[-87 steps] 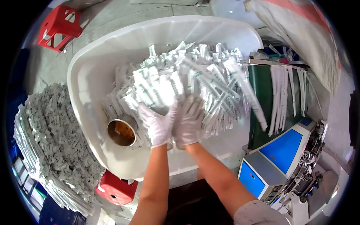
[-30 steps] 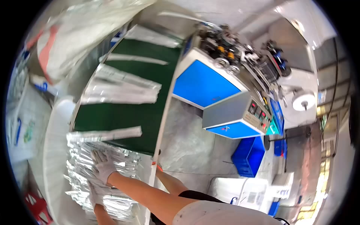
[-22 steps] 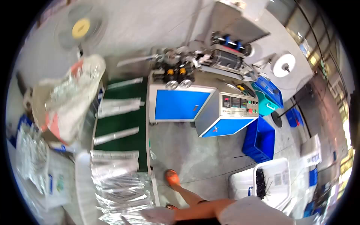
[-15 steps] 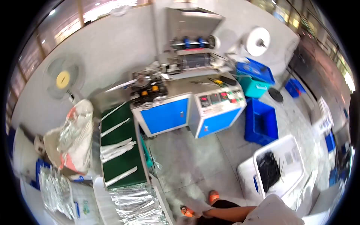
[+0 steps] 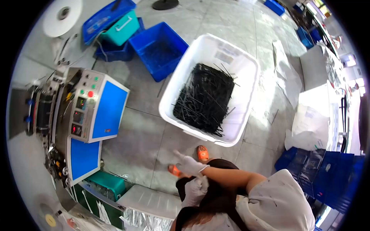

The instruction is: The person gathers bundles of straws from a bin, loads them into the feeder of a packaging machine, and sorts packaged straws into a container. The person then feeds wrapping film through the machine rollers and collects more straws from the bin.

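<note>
My right hand [image 5: 188,164], in a white glove, reaches out to the left with its fingers extended and apart; the fingertips are slightly blurred. It holds nothing that I can see. My left hand [image 5: 195,189], also in a white glove, is just below the right wrist, fingers curled closed. They appear to pinch the cuff of the right glove, though the contact is small. Beyond both hands stands a large white bin [image 5: 175,82], with a heap of thin black strips [image 5: 206,100] inside. Neither hand touches the bin.
Left stands a machine with blue doors [image 5: 110,111] and a control panel [image 5: 85,98]. A blue crate [image 5: 156,69] and a teal bin [image 5: 122,29] are near it. A white tray [image 5: 150,198] is at lower left. Blue crates [image 5: 327,173] stand at right. Orange sandals [image 5: 202,153] are below me.
My view has swung right and down, from the machine and the green conveyor to the white bin. Both gloved hands are now plainly in view; earlier, only a blurred arm and glove showed.
</note>
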A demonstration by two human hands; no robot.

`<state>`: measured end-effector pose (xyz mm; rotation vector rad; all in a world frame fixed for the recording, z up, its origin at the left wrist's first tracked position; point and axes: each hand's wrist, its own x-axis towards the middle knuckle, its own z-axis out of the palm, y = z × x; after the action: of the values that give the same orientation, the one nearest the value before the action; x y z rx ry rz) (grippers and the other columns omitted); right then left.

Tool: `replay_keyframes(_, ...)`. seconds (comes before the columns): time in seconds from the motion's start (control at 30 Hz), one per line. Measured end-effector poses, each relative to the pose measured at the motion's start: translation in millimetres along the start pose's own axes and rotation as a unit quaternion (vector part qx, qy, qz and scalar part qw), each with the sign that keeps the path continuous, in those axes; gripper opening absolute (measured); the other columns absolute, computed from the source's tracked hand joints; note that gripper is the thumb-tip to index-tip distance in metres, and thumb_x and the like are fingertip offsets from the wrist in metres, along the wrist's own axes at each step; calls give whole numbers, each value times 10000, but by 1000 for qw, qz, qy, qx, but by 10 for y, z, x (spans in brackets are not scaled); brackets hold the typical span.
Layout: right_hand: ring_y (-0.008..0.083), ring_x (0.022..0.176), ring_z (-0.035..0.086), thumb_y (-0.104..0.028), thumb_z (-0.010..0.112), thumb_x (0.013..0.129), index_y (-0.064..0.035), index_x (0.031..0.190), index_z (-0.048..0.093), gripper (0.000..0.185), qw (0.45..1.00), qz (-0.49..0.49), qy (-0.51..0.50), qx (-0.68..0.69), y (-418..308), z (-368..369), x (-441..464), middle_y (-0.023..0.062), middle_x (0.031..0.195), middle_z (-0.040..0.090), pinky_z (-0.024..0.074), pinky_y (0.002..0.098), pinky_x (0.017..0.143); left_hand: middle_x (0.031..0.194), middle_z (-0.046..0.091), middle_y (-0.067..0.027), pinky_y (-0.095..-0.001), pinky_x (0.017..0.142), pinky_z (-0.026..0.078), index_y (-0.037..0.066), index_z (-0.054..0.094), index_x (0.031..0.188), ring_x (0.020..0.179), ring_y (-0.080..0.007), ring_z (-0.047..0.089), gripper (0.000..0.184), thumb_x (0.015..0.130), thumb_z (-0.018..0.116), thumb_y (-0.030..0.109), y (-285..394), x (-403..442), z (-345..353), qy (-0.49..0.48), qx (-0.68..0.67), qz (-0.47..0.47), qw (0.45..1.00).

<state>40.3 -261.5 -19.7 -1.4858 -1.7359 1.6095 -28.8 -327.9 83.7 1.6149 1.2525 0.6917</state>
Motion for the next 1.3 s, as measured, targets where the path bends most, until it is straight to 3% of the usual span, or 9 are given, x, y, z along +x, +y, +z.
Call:
replay_keyframes(0.17, 264, 1192, 474, -397, 706, 800, -24, 1419, 239, 860, 983, 105, 148, 35, 749, -769, -175, 213, 1312, 453, 358, 328, 1026, 618, 580, -146, -343, 520, 445, 34, 590, 719, 555, -289, 578, 187, 879, 589, 131, -65, 834, 460, -147, 81, 32, 985)
replay_keyframes(0.23, 255, 1208, 441, -354, 701, 822, -14, 1426, 196, 858, 868, 285, 177, 365, 676, -1138, -94, 184, 1344, 415, 356, 339, 1034, 654, 592, -161, -341, 537, 448, 30, 599, 769, 594, -277, 593, 159, 875, 608, 148, -195, 1352, 573, -142, -52, -54, 987)
replay_keyframes(0.43, 314, 1332, 286, -491, 626, 843, -34, 1462, 31, 973, 860, 378, 248, 237, 1383, -2304, 139, 242, 1460, 232, 299, 393, 1066, 1231, 564, -101, -398, 924, 418, 42, 506, 1268, 1121, -253, 523, 646, 898, 467, 570, -1492, 2513, 1093, 2, -249, -397, 884)
replay_keyframes(0.6, 360, 1333, 311, -583, 394, 883, 60, 1414, 188, 859, 819, 473, 296, 132, 2419, -3186, 757, 281, 1434, 286, 275, 391, 1078, 1318, 492, -184, -403, 1018, 353, -40, 445, 1301, 1205, -288, 468, 783, 858, 518, 601, -3215, 3308, 1418, 17, -112, -577, 809)
replay_keyframes(0.73, 356, 1278, 404, -592, 298, 902, 78, 1375, 309, 821, 821, 520, 236, 15, 4092, -3403, 1164, 283, 1368, 403, 314, 372, 1048, 1257, 547, -187, -384, 997, 378, -76, 478, 1256, 1165, -282, 516, 829, 799, 609, 603, -3509, 3970, 1533, -61, -18, -518, 853)
replay_keyframes(1.03, 313, 1208, 474, -589, 462, 884, 19, 1312, 460, 743, 823, 533, 153, 124, 4452, -3514, 1786, 183, 1293, 520, 360, 340, 1005, 1363, 381, -273, -391, 1049, 333, -120, 510, 1208, 1268, -320, 403, 943, 656, 718, 617, -3113, 4792, 2254, -102, 157, -391, 901)
replay_keyframes(1.1, 234, 1087, 551, -489, 596, 854, -40, 1331, 457, 669, 681, 475, 204, 519, 4982, -3389, 1584, 103, 1205, 585, 418, 309, 938, 1367, 366, -296, -388, 1074, 303, -153, 476, 1221, 1270, -363, 384, 927, 676, 750, 545, -3048, 4835, 2648, -94, 196, -322, 922)
replay_keyframes(1.2, 208, 985, 590, -469, 592, 865, -66, 1282, 506, 586, 722, 386, 259, 512, 4843, -2975, 1634, 74, 1150, 606, 484, 308, 846, 1332, 396, -321, -415, 1047, 333, -154, 513, 1174, 1226, -440, 404, 851, 724, 697, 545, -2932, 4889, 2799, -128, 245, -180, 944)
replay_keyframes(1.3, 238, 981, 583, -471, 603, 861, -47, 1306, 464, 630, 756, 515, 288, 283, 4347, -2928, 1932, 108, 1132, 612, 457, 325, 896, 1304, 485, -243, -414, 1042, 347, -50, 577, 1165, 1223, -377, 450, 544, 836, 639, 379, -3043, 4756, 2407, -126, 164, -156, 966)
